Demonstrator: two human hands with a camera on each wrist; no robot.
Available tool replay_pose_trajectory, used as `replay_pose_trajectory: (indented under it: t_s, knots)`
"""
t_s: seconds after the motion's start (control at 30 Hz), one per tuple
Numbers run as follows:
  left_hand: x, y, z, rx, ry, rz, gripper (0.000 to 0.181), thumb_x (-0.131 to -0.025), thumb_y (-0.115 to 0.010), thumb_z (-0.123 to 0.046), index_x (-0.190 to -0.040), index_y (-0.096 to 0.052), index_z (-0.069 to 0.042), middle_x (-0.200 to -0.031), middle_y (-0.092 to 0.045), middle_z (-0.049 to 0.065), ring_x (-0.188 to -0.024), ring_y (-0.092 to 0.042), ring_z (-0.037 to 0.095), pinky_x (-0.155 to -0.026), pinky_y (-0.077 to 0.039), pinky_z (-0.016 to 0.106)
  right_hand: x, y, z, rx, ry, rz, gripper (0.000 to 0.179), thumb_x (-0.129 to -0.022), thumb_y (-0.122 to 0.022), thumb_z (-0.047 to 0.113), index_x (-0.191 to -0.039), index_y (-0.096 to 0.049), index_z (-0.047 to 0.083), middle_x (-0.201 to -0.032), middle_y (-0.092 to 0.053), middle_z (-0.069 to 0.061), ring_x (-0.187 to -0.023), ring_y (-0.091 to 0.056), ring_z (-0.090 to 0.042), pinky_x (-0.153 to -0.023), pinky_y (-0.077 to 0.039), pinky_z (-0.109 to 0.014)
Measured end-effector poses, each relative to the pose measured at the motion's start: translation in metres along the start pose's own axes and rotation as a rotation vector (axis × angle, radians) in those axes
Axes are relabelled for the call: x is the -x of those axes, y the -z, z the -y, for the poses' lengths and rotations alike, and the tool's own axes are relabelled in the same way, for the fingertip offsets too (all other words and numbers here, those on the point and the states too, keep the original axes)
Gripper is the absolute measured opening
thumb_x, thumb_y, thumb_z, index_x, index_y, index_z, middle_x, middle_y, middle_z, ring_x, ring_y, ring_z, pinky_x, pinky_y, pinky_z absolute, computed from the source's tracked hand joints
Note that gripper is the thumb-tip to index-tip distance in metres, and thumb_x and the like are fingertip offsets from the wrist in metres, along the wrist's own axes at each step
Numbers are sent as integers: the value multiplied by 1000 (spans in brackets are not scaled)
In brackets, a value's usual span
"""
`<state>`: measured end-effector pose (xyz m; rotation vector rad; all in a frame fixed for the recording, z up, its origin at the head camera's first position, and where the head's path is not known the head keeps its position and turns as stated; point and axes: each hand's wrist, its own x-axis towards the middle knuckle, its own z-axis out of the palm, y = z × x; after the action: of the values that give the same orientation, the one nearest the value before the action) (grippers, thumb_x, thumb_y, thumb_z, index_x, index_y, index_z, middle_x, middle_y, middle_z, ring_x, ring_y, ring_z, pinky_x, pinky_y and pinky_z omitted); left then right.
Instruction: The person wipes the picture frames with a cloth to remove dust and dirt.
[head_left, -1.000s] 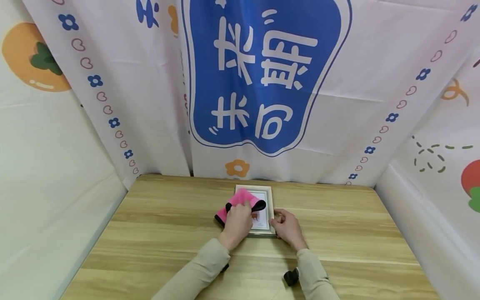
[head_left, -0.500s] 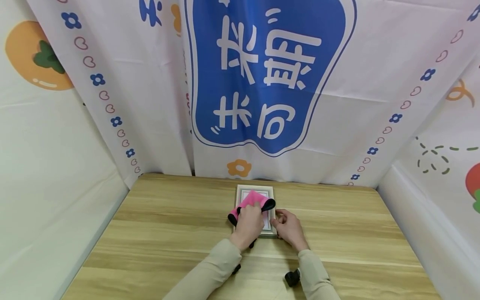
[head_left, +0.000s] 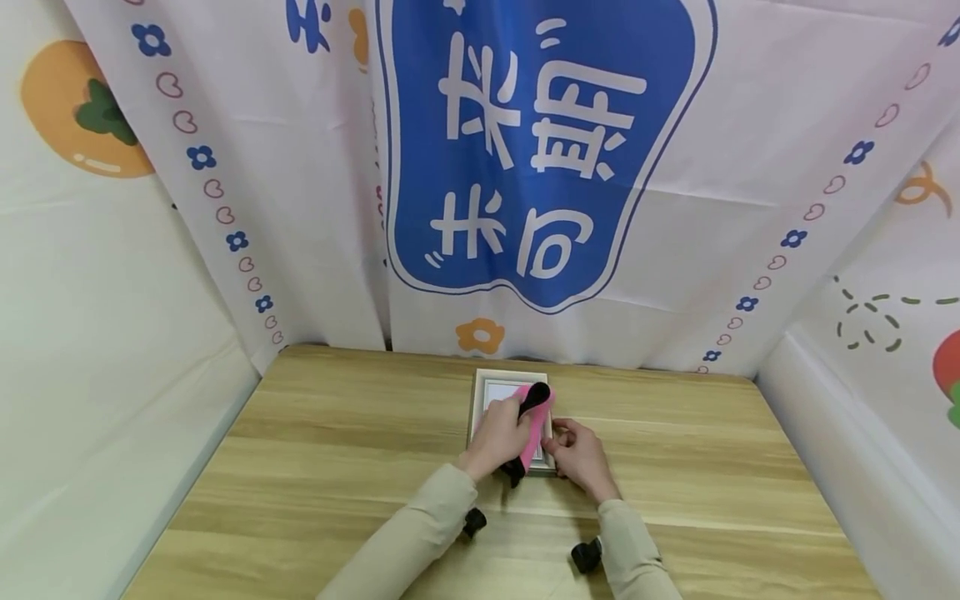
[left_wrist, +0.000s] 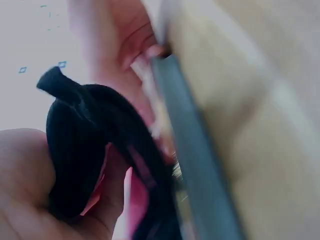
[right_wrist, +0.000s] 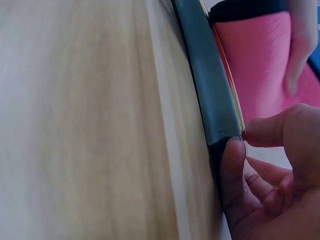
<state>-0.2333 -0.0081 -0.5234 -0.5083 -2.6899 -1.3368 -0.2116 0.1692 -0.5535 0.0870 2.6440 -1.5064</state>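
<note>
A picture frame (head_left: 512,376) with a pale border lies flat on the wooden table near its back edge. My left hand (head_left: 498,435) is over the frame and grips a pink cloth (head_left: 537,429) with black edging. In the head view the cloth covers the frame's right part, its lower end hanging past the front edge. Bunched black edging (left_wrist: 75,145) curves between thumb and fingers in the left wrist view. At the frame's lower right corner, my right hand (head_left: 581,460) pinches the rim; the right wrist view shows thumb and finger on the grey-green side (right_wrist: 215,85).
The wooden table (head_left: 337,450) stretches out around the frame. Behind it hangs a white printed curtain (head_left: 675,250) with a large blue sign, and white cloth walls stand left and right. Small black devices (head_left: 474,523) sit at both wrists.
My left hand has moved right across the frame and turned, swinging the cloth from the frame's left side to its right. The right hand keeps its hold and the frame stays put.
</note>
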Motion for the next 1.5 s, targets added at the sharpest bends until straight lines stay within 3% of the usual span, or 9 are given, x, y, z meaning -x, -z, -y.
replay_pose_trajectory:
  t_s: [0.07, 0.2, 0.4, 0.53, 0.67, 0.8, 0.93, 1.2, 1.5]
  knots:
    - [-2, 16, -14, 34, 40, 19, 9, -100, -56, -3, -99, -66, -2, -66, -59, 3, -46, -53, 9, -38, -44, 27, 0, 1, -1, -4, -4, 3, 46, -98, -74, 15, -141, -64, 0, -72, -65, -2, -50, -59, -13, -51, -50, -29]
    - [-9, 44, -24, 41, 38, -21, 13, -101, -56, -1, -104, -69, 1, -72, -64, 10, -49, -54, 9, -40, -45, 24, 0, 2, -1, -10, 3, 3, 49, -97, -74, 14, -142, -62, -2, -71, -63, -2, -51, -58, -14, -51, -51, -31]
    - [-15, 87, -34, 19, 47, -155, 23, -98, -60, 4, -119, -68, 10, -92, -74, 26, -61, -69, 23, -50, -57, 27, 0, 3, 0, -3, -3, -12, 49, -98, -74, 14, -142, -62, -2, -72, -61, -2, -51, -57, -14, -50, -52, -29]
    - [-19, 107, -32, -114, 58, -268, 18, -97, -64, 1, -112, -69, 8, -96, -76, 29, -71, -76, 35, -56, -61, 38, 1, 3, 1, 3, -3, -7, 49, -98, -74, 14, -143, -62, -2, -72, -61, -2, -52, -58, -14, -51, -52, -30]
    - [-24, 115, -24, -267, 69, -345, 14, -101, -68, -12, -101, -69, 2, -88, -76, 25, -70, -76, 41, -54, -59, 49, 0, 2, 0, 5, 5, -1, 50, -98, -74, 13, -143, -61, -2, -72, -61, -2, -52, -59, -15, -52, -52, -31]
    - [-32, 104, -6, -404, 60, -376, 23, -103, -71, -21, -102, -66, 1, -82, -74, 24, -68, -74, 43, -52, -57, 52, 2, 1, 0, -5, 10, 1, 50, -98, -74, 14, -144, -61, -2, -71, -61, -2, -51, -58, -14, -52, -51, -31]
    - [-38, 80, 15, -501, 31, -375, 21, -97, -75, -11, -107, -66, 5, -80, -73, 26, -67, -73, 44, -51, -57, 51, 3, 2, 1, -7, 16, 9, 50, -100, -73, 16, -145, -60, -2, -71, -60, -2, -51, -58, -14, -52, -51, -31]
    - [-35, 35, 24, -438, 20, -233, 18, -99, -73, -11, -90, -64, 1, -71, -67, 17, -63, -71, 35, -50, -56, 43, 2, 2, 1, 1, 10, 2, 49, -99, -74, 16, -144, -62, -1, -70, -60, -1, -51, -58, -14, -51, -51, -30]
    - [-37, 10, 25, -507, 25, -132, 21, -96, -74, -7, -82, -60, -2, -69, -66, 14, -65, -73, 34, -51, -58, 41, 1, 1, 0, 0, 1, 0, 49, -98, -74, 14, -143, -62, 0, -68, -59, 0, -49, -58, -14, -51, -49, -31]
